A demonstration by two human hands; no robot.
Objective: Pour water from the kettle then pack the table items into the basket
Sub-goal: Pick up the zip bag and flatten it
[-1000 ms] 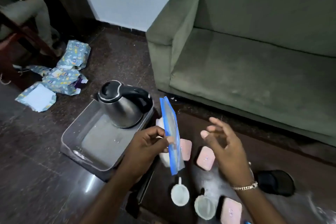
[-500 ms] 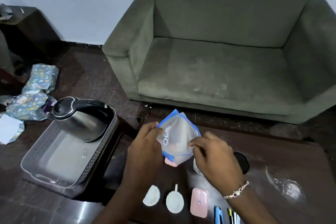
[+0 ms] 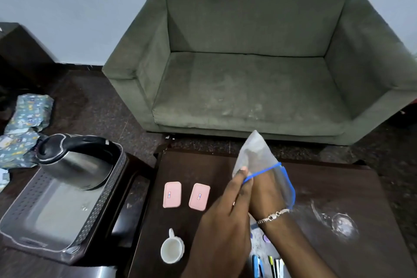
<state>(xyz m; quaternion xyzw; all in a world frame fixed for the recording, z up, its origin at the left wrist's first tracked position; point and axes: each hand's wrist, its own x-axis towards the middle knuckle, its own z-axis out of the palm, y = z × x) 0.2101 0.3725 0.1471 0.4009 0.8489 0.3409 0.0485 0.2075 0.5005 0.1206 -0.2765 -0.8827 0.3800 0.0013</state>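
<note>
That clear blue-rimmed zip bag (image 3: 257, 153) swallows the right hand (image 3: 266, 194), can't tell its grip. The left hand (image 3: 225, 216) pinches the rim, with two pink plastic boxes (image 3: 172, 194) (image 3: 199, 196) beside it.

Olive-green sofa (image 3: 248, 86); dark brown table (image 3: 191, 165); clear bag (image 3: 255, 153) with blue rim; two pink lids (image 3: 172, 194); white cup (image 3: 172, 251); silver kettle (image 3: 76, 165), black handle; grey dot-perforated basket (image 3: 106, 194).

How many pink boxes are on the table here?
2. One pink box near the table's left; the other just right of it, apart. The left hand and right hand may hide more.
</note>
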